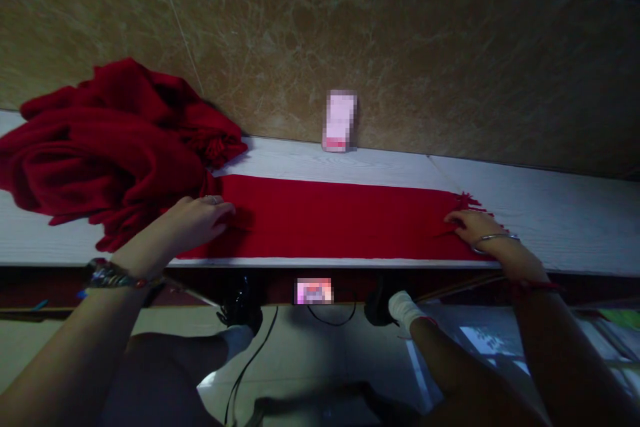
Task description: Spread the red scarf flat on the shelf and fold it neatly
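A red scarf [340, 220] lies stretched lengthwise along a narrow white table, with a fringe at its right end. My left hand [203, 217], wearing a ring, pinches the cloth near the left end of the flat stretch, its fingertips partly hidden. Close to the fringe, my right hand [467, 223] has its thumb and fingers closed on the scarf, and a small crease runs from them. Beyond my left hand sits a loose heap of red fabric [110, 140], with some fringe showing; whether it joins the flat scarf I cannot tell.
The white table [565, 227] runs along a brown marbled wall [300, 27]. A blurred pink packet or card [340, 120] leans against the wall. Below the front edge are a blurred lit screen [314, 291], a black cable [253, 360] and my feet.
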`<state>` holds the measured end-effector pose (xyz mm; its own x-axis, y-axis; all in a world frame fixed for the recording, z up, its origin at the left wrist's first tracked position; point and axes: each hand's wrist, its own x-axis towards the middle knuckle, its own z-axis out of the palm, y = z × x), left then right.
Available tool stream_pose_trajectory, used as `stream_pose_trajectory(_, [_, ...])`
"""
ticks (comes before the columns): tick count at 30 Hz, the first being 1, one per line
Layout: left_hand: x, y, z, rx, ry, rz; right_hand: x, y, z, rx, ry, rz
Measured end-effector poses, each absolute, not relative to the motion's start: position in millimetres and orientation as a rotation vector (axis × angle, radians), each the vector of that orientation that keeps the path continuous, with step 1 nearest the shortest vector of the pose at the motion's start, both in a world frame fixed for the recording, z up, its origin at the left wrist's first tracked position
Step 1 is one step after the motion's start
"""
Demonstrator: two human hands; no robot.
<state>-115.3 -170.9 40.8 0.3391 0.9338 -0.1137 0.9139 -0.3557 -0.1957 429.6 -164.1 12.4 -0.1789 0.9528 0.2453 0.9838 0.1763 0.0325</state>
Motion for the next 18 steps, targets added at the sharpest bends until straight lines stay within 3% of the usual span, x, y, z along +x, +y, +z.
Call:
stream_pose_trajectory(6, [-85,-167,22,-2.609,-1.691,0.106,411,-168,-4,-1.858,-2.327,-0.214])
stream_pose_trajectory(18, [-89,-148,10,-2.584,-1.909,0.315,409,-180,-33,-1.951,-2.130,-0.143])
